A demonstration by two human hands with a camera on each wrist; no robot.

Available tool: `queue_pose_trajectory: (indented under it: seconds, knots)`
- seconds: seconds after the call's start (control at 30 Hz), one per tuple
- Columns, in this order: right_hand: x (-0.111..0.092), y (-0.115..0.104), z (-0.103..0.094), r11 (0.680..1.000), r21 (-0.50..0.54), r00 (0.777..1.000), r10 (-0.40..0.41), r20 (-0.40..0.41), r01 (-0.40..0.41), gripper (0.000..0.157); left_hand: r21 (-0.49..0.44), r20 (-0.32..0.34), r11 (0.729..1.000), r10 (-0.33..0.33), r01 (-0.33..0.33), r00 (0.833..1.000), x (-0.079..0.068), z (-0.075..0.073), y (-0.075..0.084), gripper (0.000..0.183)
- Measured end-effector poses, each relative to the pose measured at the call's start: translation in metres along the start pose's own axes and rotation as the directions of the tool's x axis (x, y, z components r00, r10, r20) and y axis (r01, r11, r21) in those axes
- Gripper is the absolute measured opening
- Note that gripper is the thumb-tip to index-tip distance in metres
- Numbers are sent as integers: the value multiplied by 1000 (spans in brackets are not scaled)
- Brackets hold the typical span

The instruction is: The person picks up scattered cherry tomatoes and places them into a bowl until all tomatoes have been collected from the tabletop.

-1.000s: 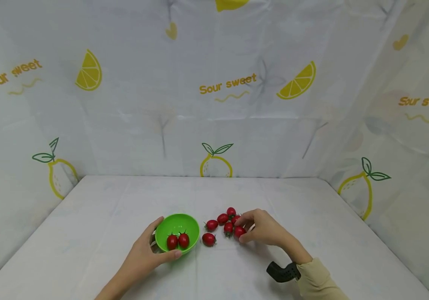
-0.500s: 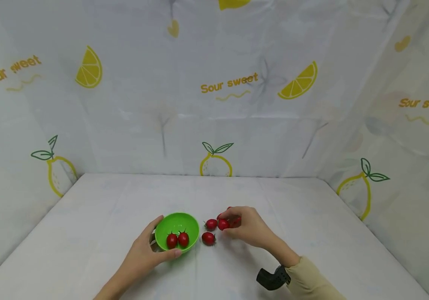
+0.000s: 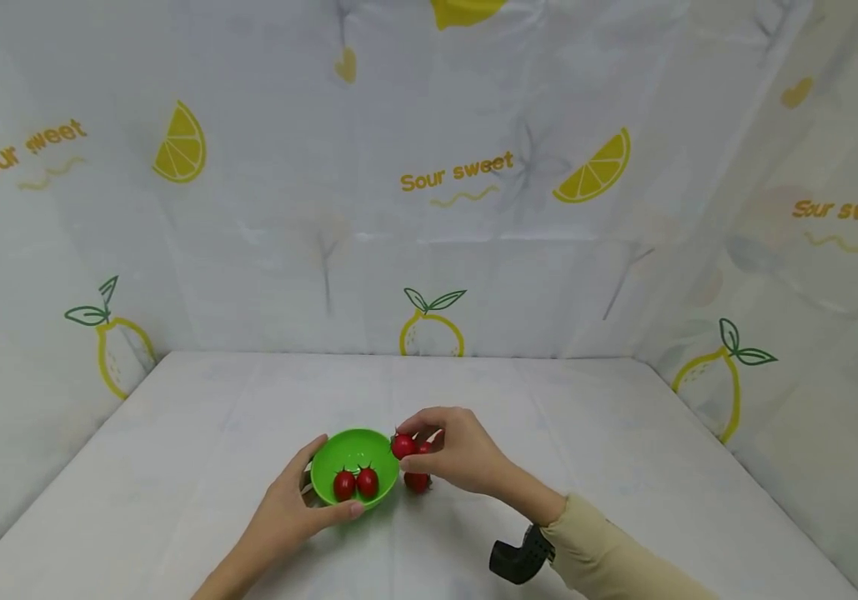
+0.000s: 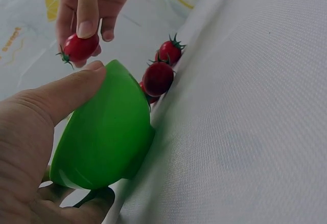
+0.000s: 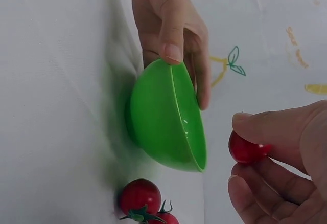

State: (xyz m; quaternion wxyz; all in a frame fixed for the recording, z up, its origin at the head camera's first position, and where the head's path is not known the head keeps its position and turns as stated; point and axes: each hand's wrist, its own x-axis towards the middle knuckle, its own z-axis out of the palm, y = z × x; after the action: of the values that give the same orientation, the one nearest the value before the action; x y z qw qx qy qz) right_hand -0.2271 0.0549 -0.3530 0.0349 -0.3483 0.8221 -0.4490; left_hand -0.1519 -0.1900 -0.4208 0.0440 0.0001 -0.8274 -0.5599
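One round, glossy green, plastic-looking bowl (image 3: 338, 454) is the landmark, its mouth upward and its base close to the flat, white, cloth-covered table (image 3: 248, 433). Inside it, against the near wall, lie two small, oval red tomatoes (image 3: 357, 482) with green stem tops, side by side.

One bare left hand (image 3: 289, 500) holds the bowl from its left: the thumb lies on the near rim and the fingers curve round the outer wall, spread as wide as the bowl needs.

One bare right hand (image 3: 459, 454) is beside the bowl's right rim, thumb and fingertips nearly closed, pinching one more red tomato (image 3: 402, 446) above rim height, just apart from the bowl.

Right of the bowl, under and behind that hand, loose red tomatoes (image 4: 158, 78) sit on the table in a group; at least three show in the left wrist view, but overlap hides the full count.

Nearer than the bowl and to its right are one beige sleeve (image 3: 616, 558) and one bent black wrist piece (image 3: 519, 562). Beyond the bowl hangs a white printed sheet (image 3: 286, 208) bearing three "Sour sweet" captions and three outlined lemons.
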Motion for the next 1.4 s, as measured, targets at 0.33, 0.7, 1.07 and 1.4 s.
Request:
queue_pose_trajectory:
  seconds: [0.33,0.7,1.07,1.4]
  knots:
    - [7,-4,10,989,78,991,120,60,-125,26,-21,1,1000,9,-9,1000,1,0,-1,102]
    - [11,-3,23,955,191,974,223,37,-226,25,-20,2,1000,19,-19,1000,1,-1,2,101]
    - [14,-6,32,960,129,969,243,47,-247,23,-14,2,1000,26,-26,1000,0,0,1,101]
    - [16,-9,37,969,86,973,228,27,-230,25,-11,0,1000,6,-6,1000,-2,-1,1,100]
